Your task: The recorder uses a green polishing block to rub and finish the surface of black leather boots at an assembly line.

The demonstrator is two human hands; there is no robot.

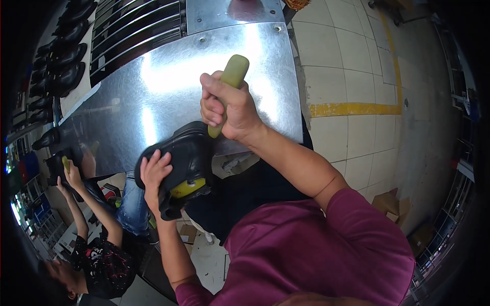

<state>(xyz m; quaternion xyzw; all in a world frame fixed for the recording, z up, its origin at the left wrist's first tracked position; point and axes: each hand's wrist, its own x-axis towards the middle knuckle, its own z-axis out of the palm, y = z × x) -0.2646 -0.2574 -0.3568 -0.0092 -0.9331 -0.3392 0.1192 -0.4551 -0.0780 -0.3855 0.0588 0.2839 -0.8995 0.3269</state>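
Observation:
A black shoe (178, 145) rests at the near edge of the metal table, tilted toward me. A yellow shoe last (187, 188) with a metal fitting shows in its opening. My left hand (155, 172) grips the shoe from its left side, fingers spread over the black upper and the thumb hidden. In my right hand (230, 107) is an olive-green bar (236, 70), with the fingers wrapped around its middle. Its wide end points up and away. The narrow lower end is close beside the shoe's right end; whether they touch I cannot tell.
The shiny metal table (178, 76) reaches away to slatted rollers (138, 33). Several black shoes (66, 76) stand in rows at the far left. A co-worker (102, 255) at left holds a similar yellow-green bar (66, 164) by another dark shoe. Cardboard boxes (390, 204) sit right.

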